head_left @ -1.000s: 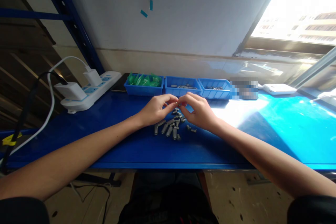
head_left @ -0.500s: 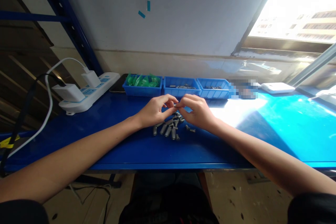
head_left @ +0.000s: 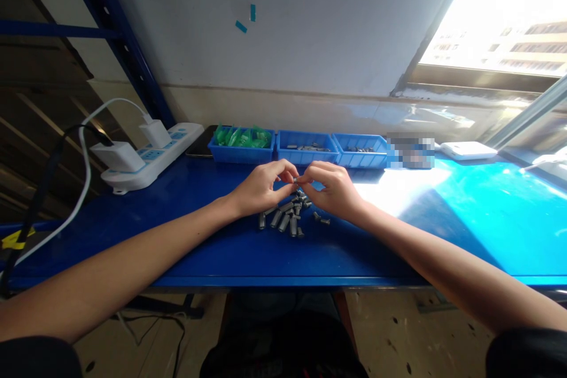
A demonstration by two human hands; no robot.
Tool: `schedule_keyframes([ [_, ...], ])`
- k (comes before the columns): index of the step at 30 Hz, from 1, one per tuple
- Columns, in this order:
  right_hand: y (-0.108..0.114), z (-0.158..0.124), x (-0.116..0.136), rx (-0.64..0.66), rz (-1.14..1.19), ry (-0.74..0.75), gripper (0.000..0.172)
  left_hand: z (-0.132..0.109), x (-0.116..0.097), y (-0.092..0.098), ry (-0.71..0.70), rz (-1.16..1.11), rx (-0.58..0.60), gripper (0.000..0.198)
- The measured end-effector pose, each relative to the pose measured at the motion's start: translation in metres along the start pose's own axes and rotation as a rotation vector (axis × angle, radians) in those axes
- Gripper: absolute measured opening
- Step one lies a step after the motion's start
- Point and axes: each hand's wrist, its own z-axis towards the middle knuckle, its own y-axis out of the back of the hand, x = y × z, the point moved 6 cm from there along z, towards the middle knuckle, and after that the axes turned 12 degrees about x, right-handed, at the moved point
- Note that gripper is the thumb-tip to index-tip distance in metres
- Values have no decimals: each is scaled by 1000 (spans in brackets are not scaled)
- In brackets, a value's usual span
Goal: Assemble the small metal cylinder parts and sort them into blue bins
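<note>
Tabletop: a smooth, glossy blue table [head_left: 274, 263], shaded on the left, glaring with sunlight on the right.
Room: a pale grey wall [head_left: 319, 29] bears two short strips of blue tape [head_left: 253, 12]; a bright window [head_left: 500, 18] is at the right, a blue metal frame [head_left: 117, 29] at the left.
Bins: three blue plastic boxes stand in a row near the wall; the left bin [head_left: 243, 155] holds crinkled green bags [head_left: 244, 137], while the middle bin [head_left: 305, 158] and the right bin [head_left: 361, 160] hold small grey parts.
Power strip: white, elongated, with rounded ends [head_left: 119, 182], two white adapters [head_left: 116, 156] plugged in.
Metal pile: grey cylinders and flanged short pieces [head_left: 284, 222] lie jumbled on the table just below the hands; a couple of loose pieces [head_left: 325, 221] sit to its right.
Left hand: thumb and fingertips [head_left: 263, 189] pinch a small metal piece [head_left: 296, 180] above the pile's far edge.
Right hand: thumb and index finger [head_left: 332, 189] close on the same piece, fingertips meeting the left's.
Changed since a second ago: the hands sit slightly lower, covering more of the pile's far end; the bins and loose pieces stay put.
</note>
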Motion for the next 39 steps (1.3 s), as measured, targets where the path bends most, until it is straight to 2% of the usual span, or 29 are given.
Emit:
schedule_keyframes([
  [12, 0, 0, 1, 5, 27, 0, 14, -1, -2, 0, 19, 4, 18, 18],
  [19, 1, 0, -7, -18, 115, -121, 4, -1, -1, 1, -3, -69, 0, 25],
  [26, 1, 4, -10, 38, 169, -212, 32, -3, -8, 6, -75, 8, -42, 26],
  [30, 0, 5, -7, 50, 199, -187, 39, -4, -12, 7, -72, 85, -37, 15],
  [32, -1, 5, -7, 60, 205, -186, 36, -4, -14, 9, -64, 87, -45, 13],
  [35, 1, 3, -7, 37, 165, -184, 21, -2, -10, 11, -16, 10, -51, 16],
  [39, 2, 1, 1, 36, 32, -49, 16, 2, 3, 7, 97, -234, 4, 24],
])
